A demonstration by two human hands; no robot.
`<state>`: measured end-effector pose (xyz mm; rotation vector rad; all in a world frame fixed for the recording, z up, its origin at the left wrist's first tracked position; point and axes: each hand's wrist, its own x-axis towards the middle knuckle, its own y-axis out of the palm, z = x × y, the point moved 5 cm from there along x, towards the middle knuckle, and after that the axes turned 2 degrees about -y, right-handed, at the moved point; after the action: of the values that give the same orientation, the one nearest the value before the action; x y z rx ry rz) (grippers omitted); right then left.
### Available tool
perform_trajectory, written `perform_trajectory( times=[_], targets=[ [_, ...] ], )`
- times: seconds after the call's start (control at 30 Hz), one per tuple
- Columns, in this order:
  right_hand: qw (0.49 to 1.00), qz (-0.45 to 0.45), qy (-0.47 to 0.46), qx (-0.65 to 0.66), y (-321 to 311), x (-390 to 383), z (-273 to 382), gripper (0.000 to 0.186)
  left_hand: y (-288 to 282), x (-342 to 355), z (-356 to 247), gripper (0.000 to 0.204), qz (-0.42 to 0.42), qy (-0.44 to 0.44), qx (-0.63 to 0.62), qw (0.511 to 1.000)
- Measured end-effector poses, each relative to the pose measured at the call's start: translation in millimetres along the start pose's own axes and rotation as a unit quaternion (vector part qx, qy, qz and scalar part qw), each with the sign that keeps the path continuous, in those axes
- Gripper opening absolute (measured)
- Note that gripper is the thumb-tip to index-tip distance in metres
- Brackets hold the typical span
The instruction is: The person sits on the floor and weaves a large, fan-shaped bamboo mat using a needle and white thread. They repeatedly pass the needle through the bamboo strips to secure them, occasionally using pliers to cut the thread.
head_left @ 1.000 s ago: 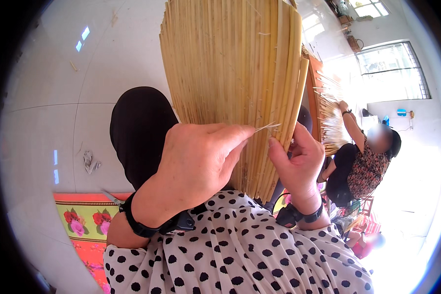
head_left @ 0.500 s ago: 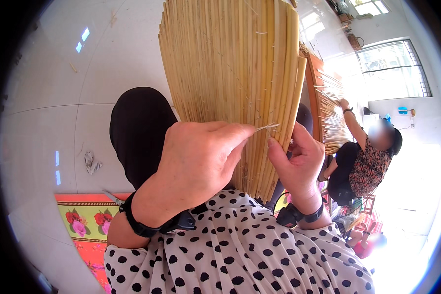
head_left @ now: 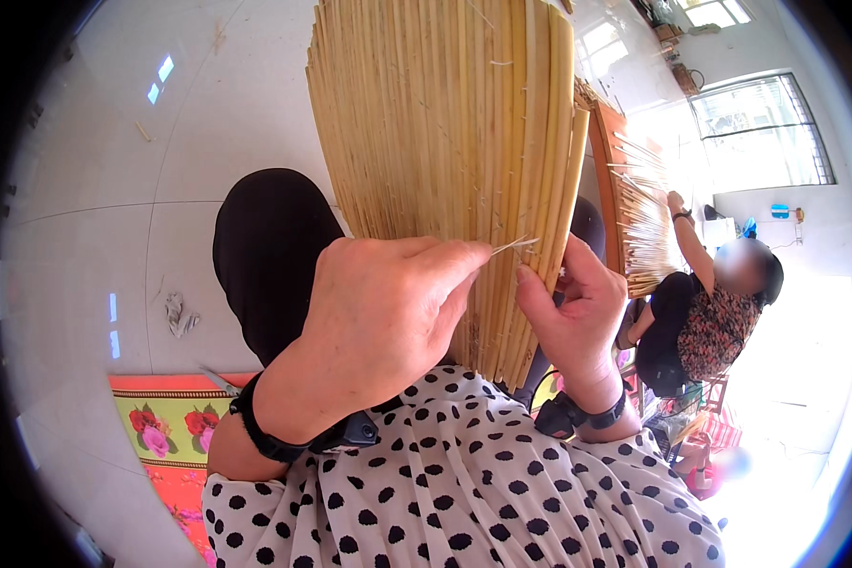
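Note:
A panel of straw-coloured reed stalks (head_left: 435, 123), laid side by side and stitched together, rests across my lap. Above it, my left hand (head_left: 388, 298) pinches pale thread (head_left: 516, 245) between thumb and forefinger; the loose ends stick out to the right. My right hand (head_left: 577, 308) grips the panel's right edge, its thumb pressed on the outermost stalks and its fingers curled around behind. Something small and white shows between those fingers, too little to name. Short thread tails dot the reeds along slanting lines.
On the floor at left lie scissors (head_left: 220, 381), a flowered mat (head_left: 166, 417) and a crumpled grey scrap (head_left: 180, 315). To the right, a co-worker (head_left: 710, 322) sits at an orange-brown board (head_left: 608, 180) with a fan of reeds (head_left: 646, 218). Another person (head_left: 705, 473) is partly visible lower right.
My hands and the thread have barely moved. The reed panel's right edge has shifted slightly left. The co-worker's hand and head have moved a little to the right.

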<state>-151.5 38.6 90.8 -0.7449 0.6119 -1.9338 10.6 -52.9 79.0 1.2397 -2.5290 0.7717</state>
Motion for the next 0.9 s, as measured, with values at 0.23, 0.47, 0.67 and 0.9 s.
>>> perform_trajectory(
  times=[0.23,0.47,0.67,0.9],
  targets=[
    [1.000,-0.001,0.001,0.000,-0.3,0.3,2.7,0.041,-0.9,0.7,-2.2,0.019,0.002,-0.002,0.006,1.000],
    [1.000,-0.004,-0.013,-0.006,0.5,0.4,0.1,0.041,-0.8,-0.6,-1.2,0.019,-0.005,0.002,0.003,1.000],
    [1.000,-0.003,-0.011,-0.005,0.5,0.6,1.5,0.041,-1.5,-0.6,-1.8,0.018,-0.005,0.000,0.003,1.000],
    [0.999,0.002,-0.032,0.007,3.5,1.3,4.1,0.042,-6.9,0.5,-11.0,0.016,0.010,-0.029,0.031,0.999]
  ],
)
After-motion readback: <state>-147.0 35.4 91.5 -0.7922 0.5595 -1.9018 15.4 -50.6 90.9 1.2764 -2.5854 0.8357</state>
